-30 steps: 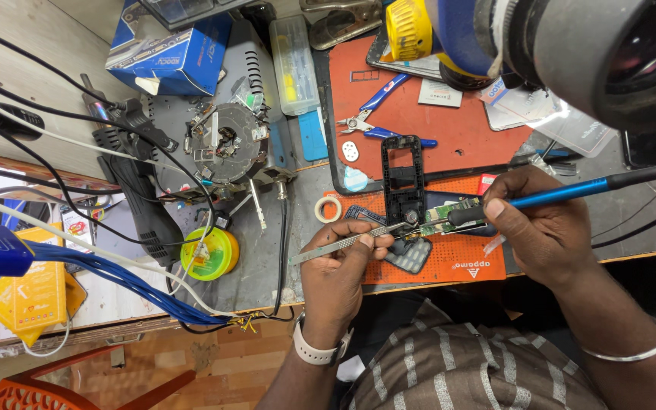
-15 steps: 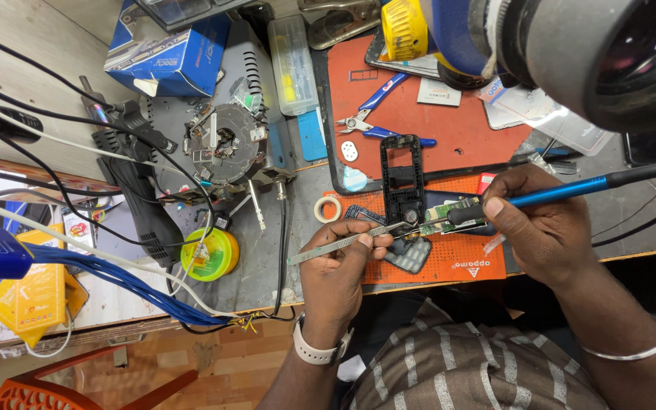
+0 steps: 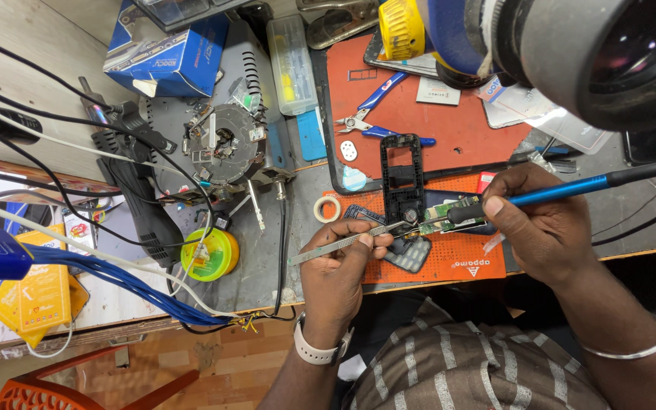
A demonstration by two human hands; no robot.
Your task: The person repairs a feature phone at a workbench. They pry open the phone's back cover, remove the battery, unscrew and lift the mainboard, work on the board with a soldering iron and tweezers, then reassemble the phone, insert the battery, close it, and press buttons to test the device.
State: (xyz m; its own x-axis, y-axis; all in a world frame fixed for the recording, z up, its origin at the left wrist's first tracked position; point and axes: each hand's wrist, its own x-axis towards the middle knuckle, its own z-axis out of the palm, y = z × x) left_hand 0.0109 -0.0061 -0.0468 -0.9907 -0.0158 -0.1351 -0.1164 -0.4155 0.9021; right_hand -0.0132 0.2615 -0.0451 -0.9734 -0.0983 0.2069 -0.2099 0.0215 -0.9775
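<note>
Just right of the frame's centre, a small green circuit board [image 3: 443, 213] with tiny silvery parts lies on the orange perforated work mat [image 3: 457, 262], beside a black rectangular phone frame [image 3: 402, 176]. The left hand [image 3: 337, 275], fingers pinched, grips slim metal tweezers [image 3: 343, 243] whose tips reach the board's left end. The right hand [image 3: 544, 224] clasps a blue-handled soldering iron [image 3: 571, 188] like a pen, its dark tip touching the board. Blue-handled pliers [image 3: 373, 114] lie on the red mat [image 3: 457, 129] above.
</note>
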